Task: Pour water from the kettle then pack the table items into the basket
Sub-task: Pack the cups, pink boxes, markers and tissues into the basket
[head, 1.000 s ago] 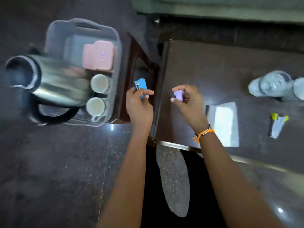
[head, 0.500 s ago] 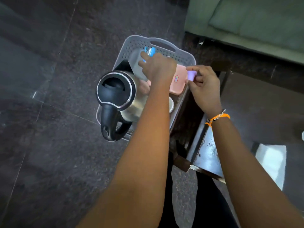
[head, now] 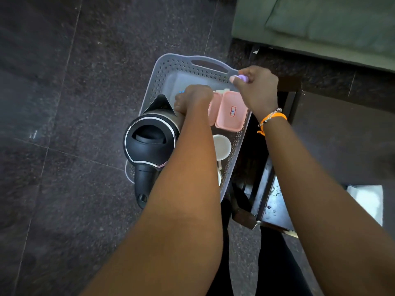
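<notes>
A grey perforated basket [head: 171, 67] stands on the floor beside a dark table. In it stand a steel kettle with a black lid [head: 150, 138], a pink lidded box [head: 229, 112] and a white cup [head: 222, 147]. My left hand [head: 193, 99] is low inside the basket, closed around a small blue item [head: 181, 92] of which only a sliver shows. My right hand [head: 257, 88] hovers over the basket's right rim and pinches a small purple item [head: 242, 77].
The dark table [head: 275, 201] lies to the right of the basket, with a white paper [head: 366, 199] on it. A green sofa [head: 320, 24] runs along the top right. Dark stone floor surrounds the basket on the left.
Both hands travelled from the table over to the basket. The left hand has sunk deeper into the basket with the blue item; the right hand moved above the rim with the purple item.
</notes>
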Motion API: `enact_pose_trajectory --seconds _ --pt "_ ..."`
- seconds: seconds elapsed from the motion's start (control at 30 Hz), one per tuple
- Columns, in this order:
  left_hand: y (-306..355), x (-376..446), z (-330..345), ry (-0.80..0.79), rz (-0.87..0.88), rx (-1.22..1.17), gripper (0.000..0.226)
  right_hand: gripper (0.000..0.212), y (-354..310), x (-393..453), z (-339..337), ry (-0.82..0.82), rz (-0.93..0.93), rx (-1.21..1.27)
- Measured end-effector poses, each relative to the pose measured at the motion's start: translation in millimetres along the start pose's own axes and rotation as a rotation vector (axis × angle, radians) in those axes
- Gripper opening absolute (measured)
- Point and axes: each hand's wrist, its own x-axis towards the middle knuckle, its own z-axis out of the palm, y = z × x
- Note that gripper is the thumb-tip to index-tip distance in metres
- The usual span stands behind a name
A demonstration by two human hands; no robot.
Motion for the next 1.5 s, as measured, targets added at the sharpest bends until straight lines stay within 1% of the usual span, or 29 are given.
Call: enact_pose_trajectory --seconds 0.1,0.27,0.4,0.5,0.57,0.67,0.8,0.83,0.9,1.03,1.2,1.27,1.37,1.43,1.5 --pt "1 2 0 0.016 0.049 -0.070 0.043 0.024 -7 8 6 -0.078 0.023 -0.044" --pt "-3 -9 9 0.191 0.211 -0.110 0.037 0.026 -13 11 7 -0.156 0.026 -0.046" --pt "-10 -32 17 0.305 0.361 -0.213 0.036 0.024 -1 5 -4 -0.117 -0.011 -0.014" --pt "-14 -64 40 0.318 0.606 -0.240 0.032 0.024 22 -12 -28 -0.040 -0.030 0.047" --pt "-16 -87 60 0.283 0.724 -0.258 0.029 0.023 42 -29 -47 0.005 -0.013 0.129" --pt "-20 -118 97 0.190 0.785 -0.252 0.027 0.023 80 -56 -80 0.063 0.055 0.239" --pt "-31 -163 158 0.039 0.801 -0.209 0.027 0.023 146 -94 -131 0.150 0.193 0.280" --pt "-32 -181 180 -0.004 0.810 -0.180 0.027 0.022 169 -107 -151 0.186 0.242 0.274" --pt "-39 -194 206 -0.042 0.814 -0.128 0.028 0.021 201 -124 -171 0.218 0.302 0.251" --pt "-42 -234 275 -0.201 0.836 0.013 0.028 0.019 281 -159 -223 0.300 0.439 0.178" --pt "-34 -279 358 -0.387 0.861 0.191 0.030 0.018 364 -178 -278 0.364 0.628 0.273" --pt "-30 -292 385 -0.447 0.849 0.289 0.032 0.020 391 -181 -295 0.372 0.665 0.251" --pt "-21 -301 417 -0.482 0.861 0.437 0.031 0.022 424 -181 -313 0.367 0.689 0.133" --pt "-15 -304 431 -0.488 0.840 0.485 0.032 0.024 446 -180 -320 0.329 0.689 0.040" --pt "-12 -304 441 -0.488 0.811 0.532 0.033 0.026 466 -179 -323 0.257 0.723 -0.045"
